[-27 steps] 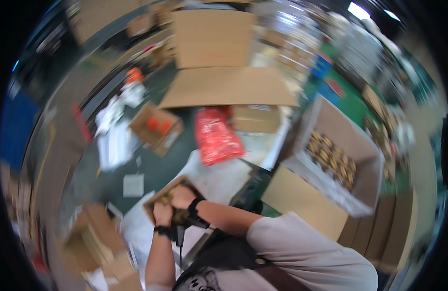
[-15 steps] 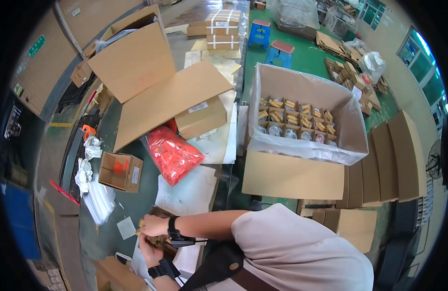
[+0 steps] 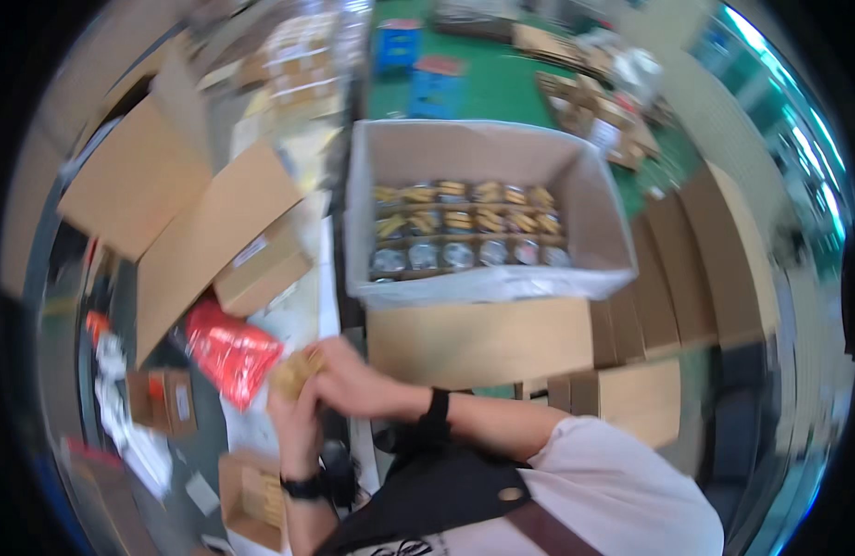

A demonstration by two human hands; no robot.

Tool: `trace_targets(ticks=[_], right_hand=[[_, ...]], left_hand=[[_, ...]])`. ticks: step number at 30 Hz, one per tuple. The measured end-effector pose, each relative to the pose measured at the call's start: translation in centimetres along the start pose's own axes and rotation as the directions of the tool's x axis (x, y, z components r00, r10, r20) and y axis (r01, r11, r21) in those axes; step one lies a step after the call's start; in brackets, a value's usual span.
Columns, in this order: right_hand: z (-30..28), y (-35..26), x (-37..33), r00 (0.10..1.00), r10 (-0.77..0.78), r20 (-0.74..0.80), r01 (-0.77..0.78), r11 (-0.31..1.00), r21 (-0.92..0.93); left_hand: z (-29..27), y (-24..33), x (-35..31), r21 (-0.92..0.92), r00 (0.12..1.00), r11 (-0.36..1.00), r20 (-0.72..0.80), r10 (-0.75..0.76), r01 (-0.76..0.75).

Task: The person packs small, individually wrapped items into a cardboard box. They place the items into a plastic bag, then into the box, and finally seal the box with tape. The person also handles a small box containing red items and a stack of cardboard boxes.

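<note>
My left hand (image 3: pixel 295 426) and my right hand (image 3: pixel 355 382) are close together in front of my body. Their fingers are closed around a bunch of yellow-tan pieces (image 3: pixel 294 372), too blurred to tell the kind. Beyond them stands a large carton (image 3: pixel 492 295) lined with white plastic. Inside it, similar yellow-tan pieces (image 3: pixel 458 221) lie in the farther divided rows, while clear round items (image 3: pixel 458 255) show in the nearest row. Below my left hand, a small open carton (image 3: pixel 239 500) holds several more tan pieces.
A red plastic bag (image 3: pixel 228 347) lies left of my hands, beside a closed carton (image 3: pixel 261 276) and a large open flap box (image 3: pixel 136 176). Another small carton (image 3: pixel 162 398) sits farther left. Cardboard sheets (image 3: pixel 724 250) lean at the right. Blue stools (image 3: pixel 437 88) stand behind.
Both hands have risen out of the small carton with the bunch of yellow-tan pieces, moving away from my body. The view has turned right, toward the large carton.
</note>
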State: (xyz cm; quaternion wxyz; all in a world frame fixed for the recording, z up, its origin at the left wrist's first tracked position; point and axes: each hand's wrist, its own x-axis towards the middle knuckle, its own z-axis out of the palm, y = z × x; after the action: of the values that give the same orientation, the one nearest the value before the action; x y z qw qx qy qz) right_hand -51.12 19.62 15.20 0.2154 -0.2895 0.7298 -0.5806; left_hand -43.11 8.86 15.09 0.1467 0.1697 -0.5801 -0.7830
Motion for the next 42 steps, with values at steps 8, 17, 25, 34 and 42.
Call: trace_targets(ticks=[8, 17, 25, 34, 42], right_hand=[[-21.6, 5.4, -1.6, 0.957, 0.270, 0.102, -0.229, 0.496, 0.837], [-54.8, 23.7, -7.1, 0.939, 0.257, -0.227, -0.338, 0.583, -0.739], [-47.7, 35.7, -9.8, 0.657, 0.552, -0.514, -0.681, 0.141, -0.719], [-43.4, 29.9, -9.1, 0.806, 0.110, -0.582, -0.591, 0.080, -0.803], [-37.1, 17.0, -6.1, 0.930, 0.367, -0.002, -0.363, 0.921, 0.140]], left_hand=[[6.7, -6.4, 1.3, -0.450, 0.933, 0.827, 0.042, -0.358, 0.338], [10.2, -9.2, 1.1, -0.431, 0.881, 0.805, -0.048, -0.471, 0.407], [21.0, -8.8, 7.4, -0.294, 0.764, 0.705, 0.267, -0.588, 0.645], [28.8, -15.3, 12.6, -0.213, 0.654, 0.632, 0.416, -0.632, 0.745], [31.8, -18.1, 12.2, -0.184, 0.556, 0.543, 0.488, -0.673, 0.819]])
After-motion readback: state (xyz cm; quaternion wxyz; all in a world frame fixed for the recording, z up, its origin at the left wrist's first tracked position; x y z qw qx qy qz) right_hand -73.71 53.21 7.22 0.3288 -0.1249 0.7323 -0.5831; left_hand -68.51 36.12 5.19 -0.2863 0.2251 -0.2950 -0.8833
